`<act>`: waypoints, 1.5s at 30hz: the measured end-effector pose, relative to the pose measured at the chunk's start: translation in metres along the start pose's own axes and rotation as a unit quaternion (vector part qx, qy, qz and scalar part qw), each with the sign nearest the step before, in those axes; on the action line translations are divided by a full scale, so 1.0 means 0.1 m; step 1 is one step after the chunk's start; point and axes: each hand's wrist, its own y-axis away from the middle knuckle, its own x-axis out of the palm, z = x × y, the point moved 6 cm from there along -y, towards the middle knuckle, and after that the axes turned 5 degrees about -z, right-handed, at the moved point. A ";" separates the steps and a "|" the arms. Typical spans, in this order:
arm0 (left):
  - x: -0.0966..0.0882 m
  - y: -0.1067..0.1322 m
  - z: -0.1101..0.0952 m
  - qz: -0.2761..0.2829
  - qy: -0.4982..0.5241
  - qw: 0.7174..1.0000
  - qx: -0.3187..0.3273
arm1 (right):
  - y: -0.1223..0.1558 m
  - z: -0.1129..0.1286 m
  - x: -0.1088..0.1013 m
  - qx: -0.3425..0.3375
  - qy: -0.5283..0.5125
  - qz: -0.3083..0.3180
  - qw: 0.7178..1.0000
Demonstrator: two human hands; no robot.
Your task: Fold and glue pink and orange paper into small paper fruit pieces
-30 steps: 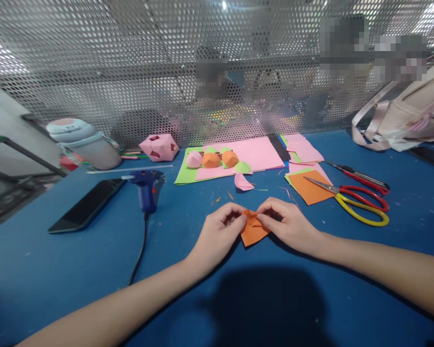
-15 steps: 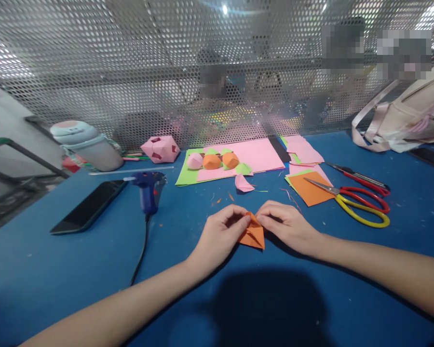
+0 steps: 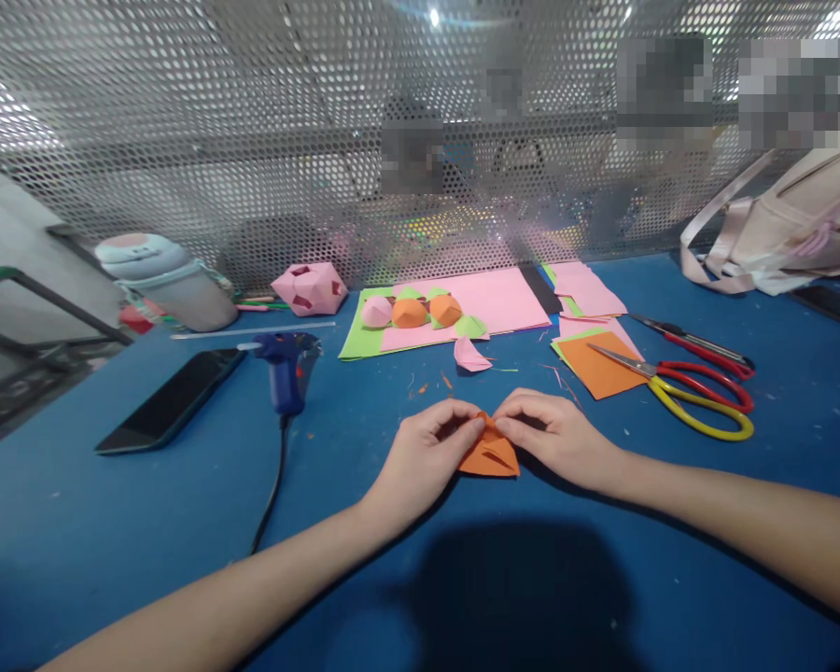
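Between my hands, just over the blue table, is a folded piece of orange paper [image 3: 491, 455] with creases and a flap at its lower side. My left hand [image 3: 438, 443] pinches its upper left part between thumb and fingers. At the top right corner my right hand [image 3: 550, 434] pinches the same paper; its fingertips nearly meet those of the left. Beyond the hands lies a small folded pink paper piece [image 3: 471, 355]. Behind it, folded orange paper pieces [image 3: 410, 314], a pink one [image 3: 376, 313] and green ones [image 3: 470, 327] rest on pink sheets [image 3: 504, 299].
Scissors [image 3: 700, 378] lie on orange paper squares [image 3: 595, 364] at right, near a utility knife [image 3: 700, 343]. To the left are a blue glue gun [image 3: 287, 373] with its cord, a phone [image 3: 172, 401], a bottle [image 3: 182, 289] and a pink paper polyhedron [image 3: 312, 288]. A perforated metal panel [image 3: 287, 187] stands behind.
The orange paper's lower edge has spread a little to the right and its flap lies differently. Both hands keep their pinch in nearly the same place.
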 end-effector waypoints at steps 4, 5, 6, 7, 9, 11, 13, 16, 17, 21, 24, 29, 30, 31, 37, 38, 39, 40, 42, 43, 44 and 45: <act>0.00 0.00 0.01 0.001 0.008 1.000 -0.003 | -0.01 -0.03 0.00 0.020 -0.010 0.004 1.000; 0.00 0.00 0.01 0.002 0.007 1.000 -0.003 | 0.00 -0.03 0.00 0.020 -0.008 0.004 1.000; 0.01 0.00 0.01 0.004 0.005 1.000 -0.002 | 0.00 -0.02 0.00 0.018 -0.005 0.003 1.000; 0.01 0.00 0.00 0.005 0.004 1.000 -0.002 | 0.00 -0.02 -0.01 0.015 -0.002 0.002 1.000; 0.02 0.00 0.00 0.011 0.002 1.000 -0.002 | 0.01 -0.01 -0.01 0.004 0.005 -0.002 1.000; 0.02 0.00 -0.01 0.015 0.000 1.000 -0.003 | 0.01 0.01 -0.01 -0.006 0.014 -0.003 1.000; 0.02 0.01 -0.01 0.016 -0.001 1.000 -0.001 | 0.01 0.01 0.00 -0.011 0.022 -0.004 1.000; 0.03 0.01 -0.01 0.018 0.000 1.000 0.004 | 0.01 0.02 -0.01 -0.013 0.033 -0.009 0.999; 0.03 0.01 -0.01 0.018 0.001 1.000 0.005 | 0.01 0.02 -0.01 -0.015 0.036 -0.011 0.999; 0.03 0.01 0.00 0.020 0.005 1.000 0.006 | 0.01 0.04 -0.01 -0.026 0.044 -0.020 0.998; 0.04 0.01 0.00 0.023 0.006 1.000 0.006 | 0.02 0.05 -0.02 -0.031 0.051 -0.027 0.998; 0.05 0.01 0.00 0.030 0.007 1.000 0.004 | 0.03 0.06 -0.03 -0.042 0.060 -0.038 0.997; 0.06 0.01 0.00 0.030 0.006 1.000 0.003 | 0.03 0.05 -0.03 -0.042 0.061 -0.040 0.996; 0.06 0.02 0.00 0.030 0.005 1.000 0.002 | 0.03 0.05 -0.03 -0.042 0.063 -0.042 0.996; 0.07 0.02 -0.01 0.036 0.002 0.999 0.001 | 0.04 0.04 -0.02 -0.047 0.065 -0.054 0.995; 0.07 0.02 -0.01 0.038 0.004 0.999 -0.001 | 0.04 0.04 -0.02 -0.049 0.066 -0.055 0.995; 0.08 0.02 -0.01 0.039 0.008 0.999 -0.005 | 0.04 0.05 -0.02 -0.052 0.067 -0.057 0.995; 0.08 0.02 0.00 0.041 0.014 0.999 -0.009 | 0.05 0.06 -0.02 -0.057 0.068 -0.058 0.994; 0.08 0.02 0.00 0.045 0.028 0.998 -0.016 | 0.05 0.07 -0.03 -0.071 0.069 -0.063 0.993; 0.09 0.02 0.01 0.047 0.032 0.998 -0.016 | 0.05 0.08 -0.03 -0.078 0.071 -0.066 0.992; 0.09 0.03 0.00 0.048 0.034 0.998 -0.014 | 0.05 0.09 -0.03 -0.086 0.072 -0.069 0.991; 0.09 0.03 0.00 0.049 0.034 0.998 -0.009 | 0.05 0.10 -0.03 -0.093 0.073 -0.072 0.990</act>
